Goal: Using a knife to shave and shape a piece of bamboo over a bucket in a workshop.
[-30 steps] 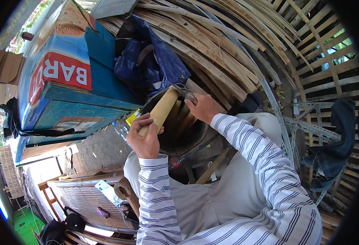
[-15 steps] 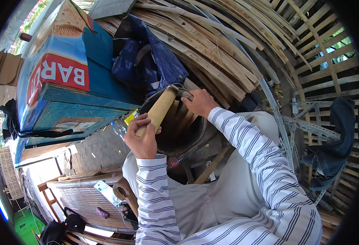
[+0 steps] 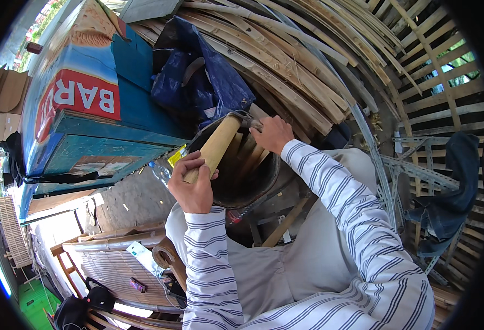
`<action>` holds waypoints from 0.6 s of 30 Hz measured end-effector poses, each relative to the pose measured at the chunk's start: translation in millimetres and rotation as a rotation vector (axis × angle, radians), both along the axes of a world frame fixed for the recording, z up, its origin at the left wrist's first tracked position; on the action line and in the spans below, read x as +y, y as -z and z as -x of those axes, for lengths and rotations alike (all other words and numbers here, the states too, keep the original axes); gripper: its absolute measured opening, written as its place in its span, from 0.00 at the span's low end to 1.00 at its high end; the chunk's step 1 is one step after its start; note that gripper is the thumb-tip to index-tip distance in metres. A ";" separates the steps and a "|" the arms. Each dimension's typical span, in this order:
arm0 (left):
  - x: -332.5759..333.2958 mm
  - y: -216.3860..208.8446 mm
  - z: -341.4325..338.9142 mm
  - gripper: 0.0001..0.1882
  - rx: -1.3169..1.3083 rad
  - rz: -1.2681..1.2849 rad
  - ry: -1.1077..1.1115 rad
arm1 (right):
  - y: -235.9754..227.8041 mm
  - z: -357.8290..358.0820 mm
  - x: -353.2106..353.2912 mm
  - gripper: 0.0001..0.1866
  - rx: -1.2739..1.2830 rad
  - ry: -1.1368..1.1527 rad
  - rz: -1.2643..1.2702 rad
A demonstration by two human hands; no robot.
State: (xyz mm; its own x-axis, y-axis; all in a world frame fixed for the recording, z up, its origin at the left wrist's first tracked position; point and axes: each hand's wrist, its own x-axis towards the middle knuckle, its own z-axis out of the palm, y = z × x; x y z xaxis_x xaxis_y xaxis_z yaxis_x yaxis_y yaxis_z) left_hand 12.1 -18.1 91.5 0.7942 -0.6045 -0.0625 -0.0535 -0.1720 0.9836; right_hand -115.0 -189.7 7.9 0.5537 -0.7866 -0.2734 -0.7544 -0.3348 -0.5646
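Note:
My left hand point(image 3: 191, 184) is closed around the lower end of a pale, smooth bamboo or wooden piece point(image 3: 220, 144). The piece slants up and away over a dark bucket point(image 3: 269, 184), which stands between my knees with several lengths of wood inside. Beside the far end of the pale piece, my right hand point(image 3: 272, 133) is closed, fingers curled, on a small dark grey thing point(image 3: 248, 122). Its shape is mostly hidden by my fingers, so I cannot tell its kind. Whether it touches the wood is also unclear.
Beyond the bucket sits a dark blue plastic bag point(image 3: 220, 88). A painted blue wooden chest point(image 3: 99, 140) stands at the left. Long bamboo strips point(image 3: 286, 60) are piled at the back. A metal frame with hanging jeans point(image 3: 451, 187) stands at the right; a bamboo bench point(image 3: 110, 264) lies lower left.
My right hand has shifted slightly to the right and nearer to me, away from the far end of the wood. My left hand and the pale piece have hardly moved.

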 end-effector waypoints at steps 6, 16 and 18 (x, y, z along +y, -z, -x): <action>1.8 -3.2 -4.1 0.07 0.005 -0.010 -0.003 | -21.7 -8.7 11.9 0.21 -0.092 -0.010 -0.029; -0.3 7.9 -2.9 0.13 0.075 0.001 0.010 | 6.8 12.0 1.3 0.20 -0.127 0.160 -0.014; -5.4 11.4 2.0 0.13 0.024 -0.052 0.011 | 0.4 14.4 5.5 0.20 -0.157 0.142 0.010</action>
